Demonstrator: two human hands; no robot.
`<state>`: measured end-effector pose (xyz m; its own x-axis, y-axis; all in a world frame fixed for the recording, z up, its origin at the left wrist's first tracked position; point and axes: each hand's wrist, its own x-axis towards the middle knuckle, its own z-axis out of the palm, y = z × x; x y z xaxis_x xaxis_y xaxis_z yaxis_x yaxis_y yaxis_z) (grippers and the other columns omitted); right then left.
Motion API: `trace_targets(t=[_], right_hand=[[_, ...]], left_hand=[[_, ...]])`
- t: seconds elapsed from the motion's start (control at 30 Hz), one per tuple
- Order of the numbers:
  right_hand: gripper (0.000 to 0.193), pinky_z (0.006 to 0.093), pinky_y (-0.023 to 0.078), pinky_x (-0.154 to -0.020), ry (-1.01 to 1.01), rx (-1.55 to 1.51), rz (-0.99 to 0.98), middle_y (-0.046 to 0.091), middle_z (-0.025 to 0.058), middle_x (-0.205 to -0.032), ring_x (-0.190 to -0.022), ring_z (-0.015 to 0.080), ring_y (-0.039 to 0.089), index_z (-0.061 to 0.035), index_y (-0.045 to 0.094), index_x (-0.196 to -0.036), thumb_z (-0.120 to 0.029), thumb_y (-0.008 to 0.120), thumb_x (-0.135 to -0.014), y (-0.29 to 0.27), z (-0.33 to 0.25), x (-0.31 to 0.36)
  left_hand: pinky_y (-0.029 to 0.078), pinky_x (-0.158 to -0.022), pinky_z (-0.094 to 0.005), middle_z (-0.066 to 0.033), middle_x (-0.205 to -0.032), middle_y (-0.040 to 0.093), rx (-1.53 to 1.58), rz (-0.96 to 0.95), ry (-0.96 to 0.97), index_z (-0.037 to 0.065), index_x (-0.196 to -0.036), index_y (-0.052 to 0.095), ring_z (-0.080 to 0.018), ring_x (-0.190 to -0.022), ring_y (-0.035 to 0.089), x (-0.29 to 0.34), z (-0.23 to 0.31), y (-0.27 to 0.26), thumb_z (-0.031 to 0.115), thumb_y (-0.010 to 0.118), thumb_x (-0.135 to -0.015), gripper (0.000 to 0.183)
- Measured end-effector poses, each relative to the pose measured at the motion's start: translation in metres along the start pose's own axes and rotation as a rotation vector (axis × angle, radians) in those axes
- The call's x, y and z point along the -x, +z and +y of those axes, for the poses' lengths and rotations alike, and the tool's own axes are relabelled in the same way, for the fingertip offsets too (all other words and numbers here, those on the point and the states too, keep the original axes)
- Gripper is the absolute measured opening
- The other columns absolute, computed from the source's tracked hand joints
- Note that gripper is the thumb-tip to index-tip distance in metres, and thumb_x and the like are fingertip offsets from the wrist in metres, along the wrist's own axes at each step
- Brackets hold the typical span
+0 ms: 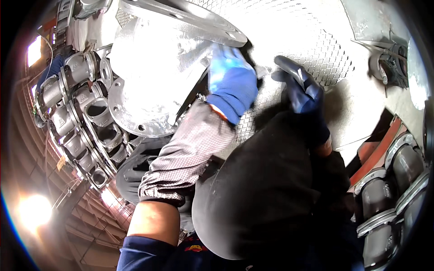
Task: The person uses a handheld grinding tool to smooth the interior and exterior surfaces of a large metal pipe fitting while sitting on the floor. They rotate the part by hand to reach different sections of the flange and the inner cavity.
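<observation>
A large, pale metal pipe casting (144,67) with round bolted-type flanges fills the upper left, brightly lit. My left hand (233,83), in a blue work glove, reaches to it with fingers stretched out, their tips at the underside of the upper flange (199,20). Glare and motion smear those fingers a little. To the right, my right hand (305,90) wears a dark-coated blue glove. Its fingers point up and left, apart from the casting, and I make out nothing held in them. Beneath both hands lies a pale surface with metal mesh (332,56).
Stacked grey flanged castings (97,108) stand at the left. More castings (377,194) sit at the lower right beside a red-orange metal edge (377,153). A dark fitting (393,65) lies at the upper right. My dark-trousered knee (253,185) rises between my arms.
</observation>
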<state>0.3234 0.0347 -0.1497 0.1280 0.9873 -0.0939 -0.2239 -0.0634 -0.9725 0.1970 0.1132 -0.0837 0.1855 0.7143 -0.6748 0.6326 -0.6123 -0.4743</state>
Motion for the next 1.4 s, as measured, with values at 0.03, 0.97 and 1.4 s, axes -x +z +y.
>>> trace_targets(t=[0.03, 0.97, 1.4], right_hand=[[0.033, 0.0262, 0.052, -0.074, 0.008, 0.042, 0.038, 0.065, 0.013, -0.11, -0.086, 0.0162, 0.064, 0.0022, 0.058, -0.118, 0.011, 0.048, -0.088, -0.007, 0.004, 0.004], [0.027, 0.0168, 0.038, -0.056, 0.566, -0.195, 0.182, 0.068, 0.0042, -0.093, -0.062, 0.003, 0.048, -0.0011, 0.063, -0.109, -0.02, 0.057, -0.091, -0.023, 0.03, 0.011], [0.026, 0.0217, 0.045, -0.064, 0.544, -0.127, 0.266, 0.068, 0.0032, -0.09, -0.074, 0.0097, 0.059, -0.0048, 0.066, -0.109, -0.022, 0.058, -0.092, -0.025, 0.048, 0.017]], left_hand=[[0.031, -0.106, -0.0376, -0.0215, -0.127, 0.054, 0.16, -0.234, 0.132, -0.003, -0.126, 0.052, -0.0286, -0.126, 0.045, -0.006, 0.008, -0.009, 0.032, 0.044, -0.092, 0.05], [0.039, -0.098, -0.0399, -0.0158, -0.1, 0.067, -0.016, 0.031, 0.44, 0.002, -0.1, 0.066, -0.028, -0.109, 0.058, 0.004, -0.039, 0.006, 0.024, 0.049, -0.086, 0.031], [0.033, -0.104, -0.0431, -0.0232, -0.133, 0.047, 0.245, -0.135, 0.342, -0.006, -0.126, 0.05, -0.0281, -0.125, 0.045, 0.003, -0.025, 0.001, 0.041, 0.038, -0.094, 0.058]])
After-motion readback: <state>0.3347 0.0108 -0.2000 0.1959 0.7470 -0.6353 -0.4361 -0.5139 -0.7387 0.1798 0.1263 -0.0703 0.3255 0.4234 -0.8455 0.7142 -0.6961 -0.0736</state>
